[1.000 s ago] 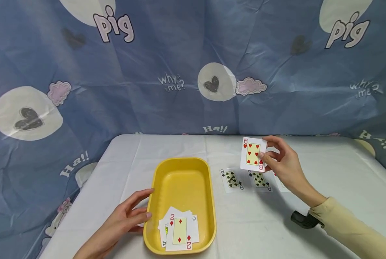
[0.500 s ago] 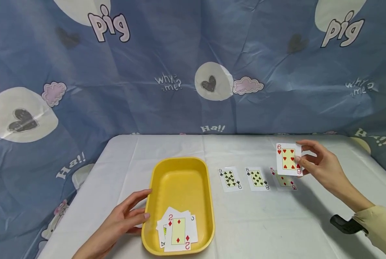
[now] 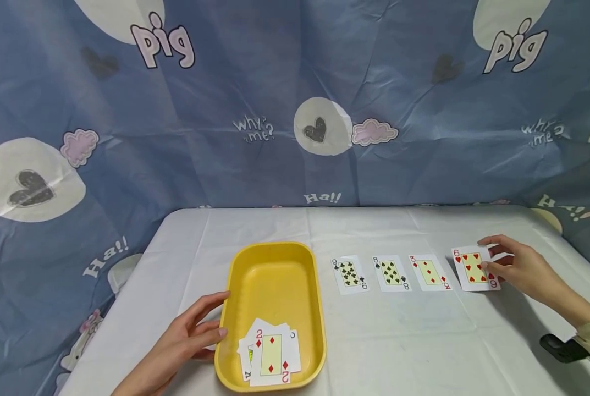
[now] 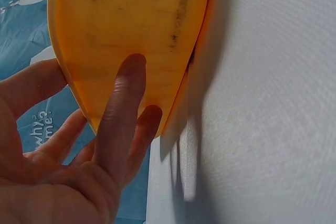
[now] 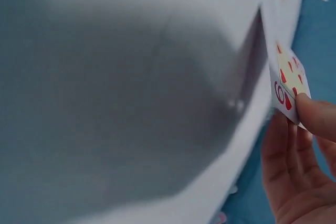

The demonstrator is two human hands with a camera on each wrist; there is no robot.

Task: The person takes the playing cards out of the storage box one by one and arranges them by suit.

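At the right end of a row of cards, my right hand (image 3: 529, 272) pinches the six of hearts (image 3: 473, 268) by its right edge, thumb on its face. The card is slightly tilted, close to the cloth; the right wrist view has the same six of hearts (image 5: 289, 77) edge-on between thumb and fingers. My left hand (image 3: 186, 335) touches the left wall of a yellow tray (image 3: 320, 324) with relaxed fingers. Seen from the left wrist, the fingers (image 4: 123, 98) lie against the tray's outer side (image 4: 126, 19). A two of diamonds (image 3: 271, 355) tops several overlapping cards inside the tray.
Left of the six lie the three of diamonds (image 3: 429, 273), the eight of spades (image 3: 391, 273) and the nine of clubs (image 3: 349, 274), face up and spaced apart. White cloth (image 3: 398, 346) covers the table. A blue printed curtain (image 3: 255, 170) hangs behind it.
My right hand has carried the six of hearts rightward and down, past the three of diamonds, which it had partly covered. My left hand has stayed against the tray.
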